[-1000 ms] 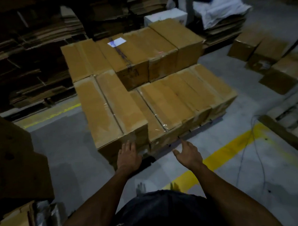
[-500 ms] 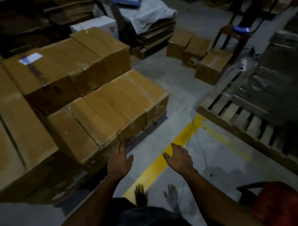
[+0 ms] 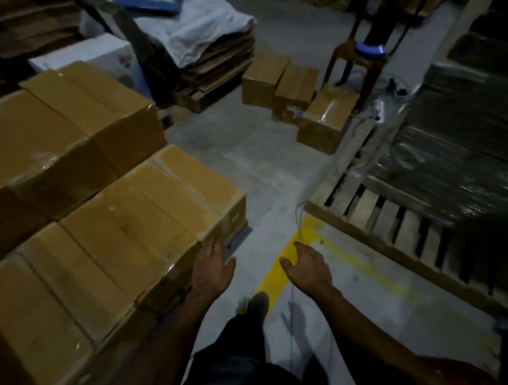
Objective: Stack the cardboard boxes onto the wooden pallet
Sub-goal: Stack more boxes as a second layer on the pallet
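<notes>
Both hands are hanging low in the lower middle of the frame, each grip loose and holding nothing. The left hand is spreading relaxed fingers just beside the near corner of the stacked boxes; whether it is touching the cardboard cannot be told. The right hand is hovering over the yellow floor line, fingers slightly curled, close to a thin cable.

The stacked boxes are filling the left half of the frame in two tiers, their long axes running from lower left toward upper right. Only a sliver of their pallet is showing under the corner.

Three loose boxes are sitting on the floor in the upper middle, beside a chair. A second pallet is lying at right, carrying wrapped dark bundles.
</notes>
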Demonstrator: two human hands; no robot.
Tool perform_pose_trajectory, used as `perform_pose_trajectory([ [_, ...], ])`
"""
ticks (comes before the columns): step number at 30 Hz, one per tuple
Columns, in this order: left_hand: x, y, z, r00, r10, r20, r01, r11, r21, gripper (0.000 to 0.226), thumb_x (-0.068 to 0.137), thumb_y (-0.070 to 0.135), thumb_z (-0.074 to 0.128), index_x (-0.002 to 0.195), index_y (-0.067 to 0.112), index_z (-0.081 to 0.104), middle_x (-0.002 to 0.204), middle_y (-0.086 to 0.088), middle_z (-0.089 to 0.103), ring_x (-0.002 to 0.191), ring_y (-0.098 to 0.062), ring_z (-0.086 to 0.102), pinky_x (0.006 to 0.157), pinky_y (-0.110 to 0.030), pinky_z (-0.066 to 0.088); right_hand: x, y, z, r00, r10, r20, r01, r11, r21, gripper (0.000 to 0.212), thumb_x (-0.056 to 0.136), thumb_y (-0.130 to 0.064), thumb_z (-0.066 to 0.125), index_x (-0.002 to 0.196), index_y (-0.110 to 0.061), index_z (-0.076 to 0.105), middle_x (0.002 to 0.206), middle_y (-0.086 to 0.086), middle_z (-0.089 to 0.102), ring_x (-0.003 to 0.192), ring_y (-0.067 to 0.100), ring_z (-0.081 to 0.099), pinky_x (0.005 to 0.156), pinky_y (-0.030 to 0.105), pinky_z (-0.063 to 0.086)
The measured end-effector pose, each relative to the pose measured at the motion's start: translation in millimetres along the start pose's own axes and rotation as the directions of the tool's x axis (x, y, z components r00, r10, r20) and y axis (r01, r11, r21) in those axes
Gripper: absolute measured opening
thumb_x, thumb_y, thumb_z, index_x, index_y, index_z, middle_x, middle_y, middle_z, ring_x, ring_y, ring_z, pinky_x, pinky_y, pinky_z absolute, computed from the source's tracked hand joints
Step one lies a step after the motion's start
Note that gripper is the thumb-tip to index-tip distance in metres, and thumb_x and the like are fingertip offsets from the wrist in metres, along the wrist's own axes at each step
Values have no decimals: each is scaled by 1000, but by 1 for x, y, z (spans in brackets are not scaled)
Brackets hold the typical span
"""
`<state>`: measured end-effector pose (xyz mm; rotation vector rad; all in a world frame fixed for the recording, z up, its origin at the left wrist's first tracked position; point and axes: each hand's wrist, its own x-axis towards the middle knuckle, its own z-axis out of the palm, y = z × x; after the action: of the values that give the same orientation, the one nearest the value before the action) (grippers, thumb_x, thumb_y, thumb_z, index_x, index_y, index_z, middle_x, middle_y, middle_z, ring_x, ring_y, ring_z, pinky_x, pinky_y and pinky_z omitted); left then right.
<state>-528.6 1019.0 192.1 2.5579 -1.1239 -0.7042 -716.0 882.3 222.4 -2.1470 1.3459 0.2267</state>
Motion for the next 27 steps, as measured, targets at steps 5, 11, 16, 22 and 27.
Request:
perform_pose_trajectory([
  [5, 131, 49, -20, 995, 94, 31, -94, 995, 9, 85, 85, 58, 23, 139, -4, 43, 139, -24, 47, 127, -40, 45, 104, -43, 40, 105, -4, -58, 997, 76, -15, -75, 997, 35, 74, 100, -55, 48, 158, -15, 25, 163, 7, 28, 149, 29, 25, 116, 42, 30],
  [11, 249, 124, -62, 991, 133, 16, -133, 990, 38, 67, 101, 44, 40, 154, 6, 24, 159, -15, 26, 146, -30, 24, 118, -37, 23, 211, -2, -123, 989, 137, -63, -130, 986, 103, 75, 97, -56, 52, 157, -15, 31, 160, 8, 35, 146, 29, 32, 116, 42, 33],
  [16, 355, 168, -61, 991, 133, 34, -135, 988, 69, 67, 102, 41, 43, 154, 6, 21, 160, -14, 24, 147, -30, 23, 119, -38, 21, 320, 10, -167, 985, 159, -61, -149, 978, 145, 73, 96, -53, 54, 154, -13, 37, 155, 12, 42, 141, 31, 40, 113, 40, 37],
  [22, 479, 234, -75, 998, 68, 3, -68, 996, 59, 67, 101, 40, 45, 154, 6, 23, 159, -15, 27, 146, -30, 25, 119, -37, 23, 460, 25, -237, 988, 155, -5, -153, 978, 143, 76, 96, -55, 53, 155, -11, 32, 156, 15, 39, 143, 33, 37, 115, 40, 34],
  [27, 565, 288, -104, 996, 76, -40, -76, 997, 15, 65, 101, 36, 47, 153, 4, 25, 158, -17, 29, 145, -31, 28, 119, -37, 22, 549, 21, -304, 989, 145, -15, -141, 975, 173, 76, 95, -53, 56, 154, -11, 33, 154, 16, 41, 141, 34, 39, 115, 41, 35],
])
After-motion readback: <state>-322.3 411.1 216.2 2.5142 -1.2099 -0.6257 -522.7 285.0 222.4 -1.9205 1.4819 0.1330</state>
